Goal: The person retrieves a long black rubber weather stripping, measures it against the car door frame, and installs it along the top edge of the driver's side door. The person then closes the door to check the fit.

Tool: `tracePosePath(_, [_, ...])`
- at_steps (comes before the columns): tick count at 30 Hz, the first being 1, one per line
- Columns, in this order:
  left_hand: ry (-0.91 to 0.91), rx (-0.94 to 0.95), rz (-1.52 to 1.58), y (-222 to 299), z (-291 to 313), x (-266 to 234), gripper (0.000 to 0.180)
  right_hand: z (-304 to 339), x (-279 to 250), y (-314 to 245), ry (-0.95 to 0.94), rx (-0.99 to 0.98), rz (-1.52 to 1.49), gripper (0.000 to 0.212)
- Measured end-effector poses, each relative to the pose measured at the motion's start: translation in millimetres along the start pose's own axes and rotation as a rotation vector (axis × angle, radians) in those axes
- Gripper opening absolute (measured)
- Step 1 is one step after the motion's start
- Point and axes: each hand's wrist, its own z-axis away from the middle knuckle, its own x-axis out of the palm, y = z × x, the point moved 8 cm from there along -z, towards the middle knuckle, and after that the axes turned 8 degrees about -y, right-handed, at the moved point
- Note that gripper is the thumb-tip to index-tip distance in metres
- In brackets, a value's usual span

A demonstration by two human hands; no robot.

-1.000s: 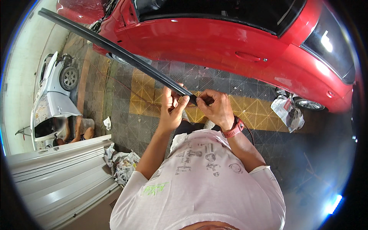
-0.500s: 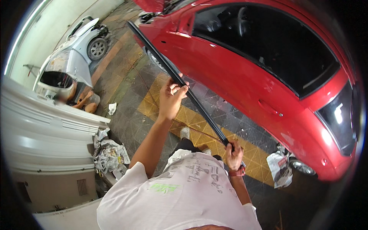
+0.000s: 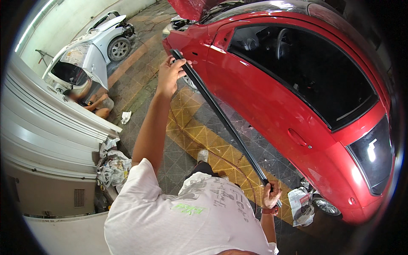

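Observation:
A long, narrow black trim strip [image 3: 225, 121] slants across the middle of the view, held in front of me between both hands. Close to its far upper end, my left hand [image 3: 171, 75] pinches it with thumb and fingers. My right hand [image 3: 272, 194] grips the near lower end, fingers curled round it. Just beyond the strip stands a red car [image 3: 263, 97], its side running roughly along the strip's slant. The strip's far tip overlaps the car's front fender in the picture; whether they touch I cannot tell.
Grey and yellow grid tiles [image 3: 216, 148] cover the floor. Newspaper [image 3: 301, 206] hangs by the red car's rear wheel. At left are a white shutter [image 3: 46, 119] and crumpled paper [image 3: 112, 165]. Beyond it, a person [image 3: 100, 104] sits beside a partly dismantled white car [image 3: 93, 59].
My left hand has slid along the trim strip to near its far end. My right hand has shifted slightly right and down. The whole view has also shifted.

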Motion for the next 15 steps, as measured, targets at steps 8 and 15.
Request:
tracePosePath(8, [0.077,-0.096,-0.195,-19.4,-41.0,-33.0,0.029,-6.4,-20.1,-13.1,0.065,-0.117,0.12,0.014])
tracePosePath(15, [-0.099,-0.191,0.124,-54.5,-30.8,-14.6,0.074,-5.7,-21.6,8.3,-0.026,0.068,0.156,0.02])
